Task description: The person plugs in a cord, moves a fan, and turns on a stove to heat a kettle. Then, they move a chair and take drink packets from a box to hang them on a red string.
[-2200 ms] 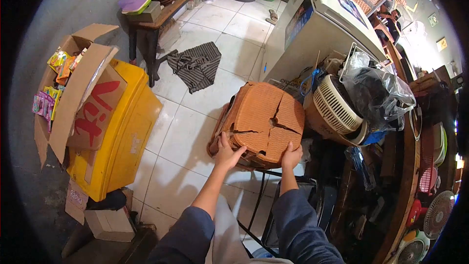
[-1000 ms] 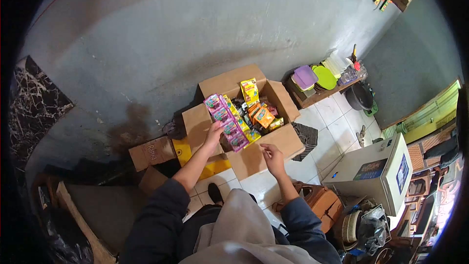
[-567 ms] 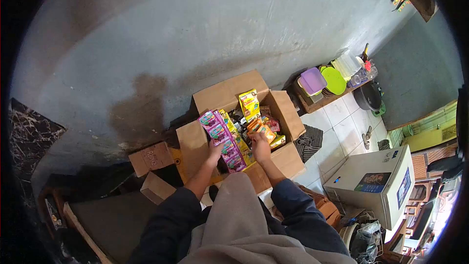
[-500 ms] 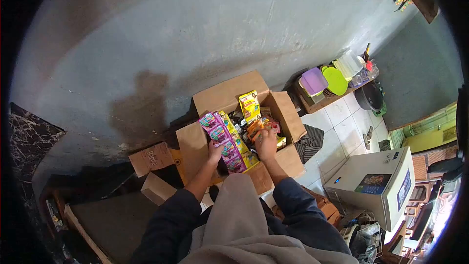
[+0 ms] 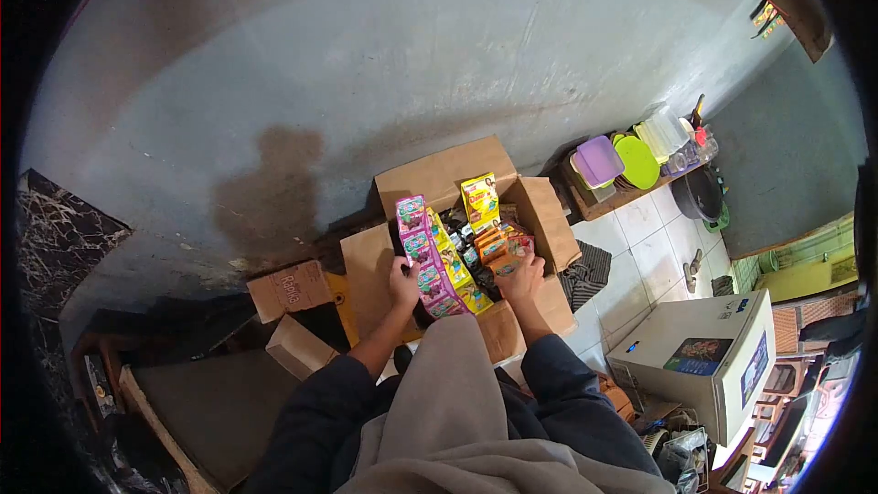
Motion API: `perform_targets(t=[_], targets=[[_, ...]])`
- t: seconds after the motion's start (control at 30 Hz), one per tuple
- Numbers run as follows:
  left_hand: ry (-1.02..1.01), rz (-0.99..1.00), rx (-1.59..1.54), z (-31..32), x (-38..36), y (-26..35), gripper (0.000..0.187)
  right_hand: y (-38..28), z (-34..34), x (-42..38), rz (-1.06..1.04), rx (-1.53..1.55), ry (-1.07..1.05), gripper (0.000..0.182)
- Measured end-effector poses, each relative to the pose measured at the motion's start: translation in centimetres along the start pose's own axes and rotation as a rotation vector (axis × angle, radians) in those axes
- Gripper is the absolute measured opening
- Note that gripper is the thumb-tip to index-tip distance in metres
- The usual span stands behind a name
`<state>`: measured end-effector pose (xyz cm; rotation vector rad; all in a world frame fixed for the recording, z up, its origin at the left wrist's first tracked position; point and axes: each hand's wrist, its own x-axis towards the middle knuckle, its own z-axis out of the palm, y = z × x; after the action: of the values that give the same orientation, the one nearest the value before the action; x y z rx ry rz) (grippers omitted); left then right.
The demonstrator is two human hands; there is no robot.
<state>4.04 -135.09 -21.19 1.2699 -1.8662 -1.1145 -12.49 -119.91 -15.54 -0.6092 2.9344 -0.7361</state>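
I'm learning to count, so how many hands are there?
2. The bare left hand holds the purple sachet strip at the open brown cardboard box; the bare right hand is by the orange sachets. Others may be hidden.

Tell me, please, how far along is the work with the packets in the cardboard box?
The cardboard box is already open, its flaps spread. In hand, the left hand is at the edge of the purple sachet strip and the right hand is at the orange packets; their grip is unclear. These and the yellow packet remain at the box; how many need handling cannot be told.
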Motion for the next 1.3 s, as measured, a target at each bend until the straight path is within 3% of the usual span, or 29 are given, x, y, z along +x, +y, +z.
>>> perform_targets(t=[0.07, 0.1, 0.13, 0.17, 0.2, 0.27, 0.33, 0.4, 0.43, 0.47, 0.53, 0.57, 0.63, 0.77, 0.87, 1.07, 1.3], targets=[[-0.066, -0.083, -0.039, -0.8, 0.0, 0.0, 0.019, -0.3, -0.9, -0.3, 0.196, -0.195, -0.164, 0.074], [-0.074, -0.073, -0.237, -1.0, 0.1, -0.2, 0.017, -0.4, -1.7, -0.5, 0.196, -0.204, -0.227, 0.076], [-0.085, -0.064, -0.436, -1.2, 0.1, -0.5, 0.015, -0.6, -2.2, -0.8, 0.203, -0.203, -0.219, 0.076], [-0.153, -0.205, -0.617, -2.1, -0.1, 0.3, 0.012, -0.7, -2.7, -1.1, 0.195, -0.265, -0.212, 0.071], [-0.164, -0.199, -0.619, -3.5, -0.5, 2.1, 0.012, -0.8, -3.1, -1.6, 0.189, -0.326, -0.205, 0.066], [-0.349, -0.431, -0.947, -7.0, -1.1, 6.6, 0.014, 0.0, -3.3, -2.5, 0.211, -0.378, -0.156, 0.07], [-0.419, -0.415, -0.927, -9.2, -1.0, 7.3, 0.023, 0.6, -3.6, -3.7, 0.248, -0.427, -0.111, 0.074], [-0.551, -0.381, -1.056, -10.8, -1.3, 7.6, 0.029, 0.5, -5.4, -5.0, 0.412, -0.221, -0.312, 0.064], [-0.595, -0.4, -1.129, -11.2, -1.5, 7.5, 0.032, 0.6, -6.5, -6.4, 0.307, -0.118, -0.212, 0.06], [-0.622, -0.401, -1.128, -11.6, -1.6, 7.4, 0.032, 1.5, -6.6, -6.7, 0.328, -0.117, -0.198, 0.06], [-0.782, -0.466, -0.979, -12.0, -2.2, 7.2, 0.034, 3.7, -6.7, -7.7, 0.273, 0.477, -0.32, 0.048], [-0.824, -0.451, -0.947, -12.1, -2.6, 7.6, 0.035, 3.7, -7.2, -8.7, 0.298, 0.475, -0.309, 0.048], [-0.905, -0.444, -0.898, -12.0, -3.4, 9.0, 0.035, 2.2, -9.7, -10.5, 0.254, 1.098, -0.14, 0.037], [-1.077, -0.371, -0.826, -10.9, -5.1, 12.0, 0.039, 0.4, -16.6, -13.9, 0.265, 1.254, -0.076, 0.031], [-1.129, -0.276, -0.791, -9.6, -6.3, 14.7, 0.042, 1.9, -19.9, -15.8, 0.196, 1.79, 0.091, 0.031], [-1.193, -0.045, -0.817, -7.9, -9.8, 23.1, 0.047, 5.3, -28.1, -18.7, 0.071, 1.836, 0.345, 0.037], [-1.149, 0.151, -1.121, -4.3, -15.6, 36.7, 0.05, 14.1, -37.1, -22.0, -0.085, 1.849, 0.541, 0.043]])
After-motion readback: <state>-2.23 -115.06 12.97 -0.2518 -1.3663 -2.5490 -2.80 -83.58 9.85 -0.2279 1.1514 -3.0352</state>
